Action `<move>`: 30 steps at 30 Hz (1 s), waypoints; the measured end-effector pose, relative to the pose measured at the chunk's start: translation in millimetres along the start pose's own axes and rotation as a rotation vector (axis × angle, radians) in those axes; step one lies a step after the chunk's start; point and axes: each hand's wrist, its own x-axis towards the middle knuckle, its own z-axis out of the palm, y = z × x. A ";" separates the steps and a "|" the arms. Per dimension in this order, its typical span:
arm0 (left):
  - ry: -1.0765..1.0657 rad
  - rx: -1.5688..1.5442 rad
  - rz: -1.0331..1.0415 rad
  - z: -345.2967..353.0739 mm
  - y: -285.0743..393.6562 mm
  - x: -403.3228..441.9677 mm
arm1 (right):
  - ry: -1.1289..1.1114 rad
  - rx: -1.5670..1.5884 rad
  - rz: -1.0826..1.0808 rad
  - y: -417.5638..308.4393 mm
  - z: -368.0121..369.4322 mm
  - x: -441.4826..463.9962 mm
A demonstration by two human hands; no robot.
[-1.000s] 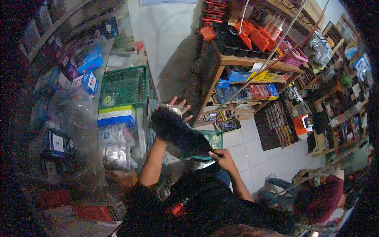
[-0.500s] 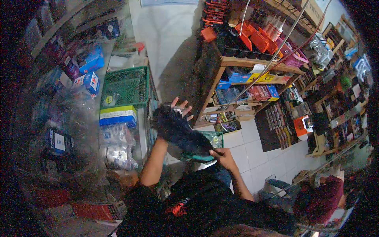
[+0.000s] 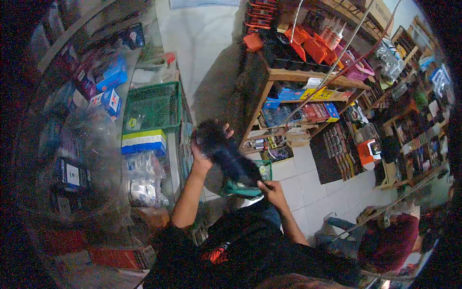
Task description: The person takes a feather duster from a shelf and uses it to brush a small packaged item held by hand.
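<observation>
A dark, soft-looking item, blurred, stretches between my two hands. My left hand is at its upper end, largely covered by it; a few fingertips show past its far edge, curled against it. My right hand is closed on the lower end of the item, thumb on top. Beneath the item is a green basket with small things in it, partly hidden. What the dark item is cannot be made out.
At left, a counter holds a green crate, a yellow, white and blue box and plastic-wrapped goods. A wooden shelf with orange trays stands ahead right. A person in a dark red top is at lower right.
The dark item has shifted and narrowed near my left hand. My left fingers, spread before, are now bent around it. My right hand keeps its hold.
</observation>
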 end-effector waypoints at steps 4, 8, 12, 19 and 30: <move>-0.029 0.010 -0.096 5.0 1.0 -7.0 | -0.025 -0.085 0.001 7.1 -0.9 -7.0; -0.241 -0.486 -0.310 -8.4 13.7 -3.9 | 0.100 -0.020 0.043 2.3 10.0 -8.3; 0.069 0.176 -0.080 -7.2 -3.4 -1.9 | -0.078 -0.048 0.048 -11.5 5.0 -13.2; -0.018 -0.012 -0.075 -20.7 3.8 -5.6 | -0.135 -0.096 0.004 -21.6 6.9 -0.3; 0.325 -0.096 0.038 -58.6 25.5 -1.4 | -0.088 0.130 -0.039 -43.4 -25.9 89.6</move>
